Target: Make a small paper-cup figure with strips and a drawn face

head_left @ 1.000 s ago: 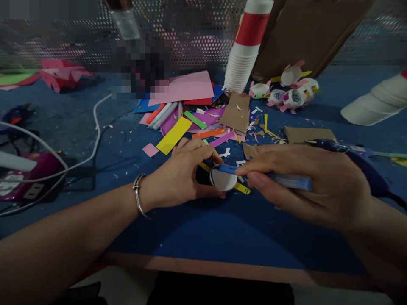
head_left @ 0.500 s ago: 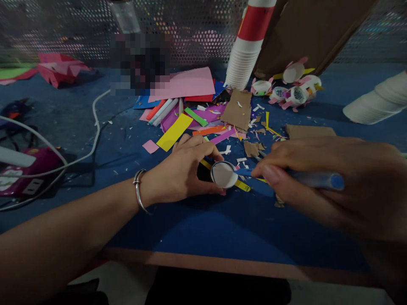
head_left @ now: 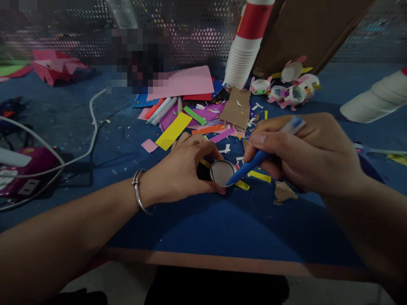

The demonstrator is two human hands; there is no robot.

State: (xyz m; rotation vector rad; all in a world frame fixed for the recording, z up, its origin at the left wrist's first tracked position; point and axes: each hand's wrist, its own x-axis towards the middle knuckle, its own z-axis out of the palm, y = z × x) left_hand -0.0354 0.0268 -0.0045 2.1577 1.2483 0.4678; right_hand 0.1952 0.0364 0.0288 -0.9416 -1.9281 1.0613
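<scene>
My left hand (head_left: pixel 178 167) grips a small white paper cup (head_left: pixel 221 173) between thumb and fingers near the middle of the table. The cup's round white face points up, and a dark line runs around much of its edge. A blue marker (head_left: pixel 246 168) is held in my right hand (head_left: pixel 299 150), its tip touching the lower right of that round face. Next to the cup, a yellow paper strip (head_left: pixel 243 185) with small dark marks sticks out. A pink bit (head_left: pixel 222 191) shows by my left thumb.
Coloured paper (head_left: pixel 182 82), markers (head_left: pixel 162 109) and cardboard (head_left: pixel 235 109) lie beyond my hands among scraps. Stacked paper cups (head_left: pixel 240 59) stand behind; another stack (head_left: pixel 375 99) lies at right. Decorated cups (head_left: pixel 294 94) sit at the back. A white cable (head_left: pixel 93 110) crosses the left side.
My right hand has turned more upright, and the marker tip has moved from the right edge of the cup down to its lower right. My left hand keeps holding the cup in place.
</scene>
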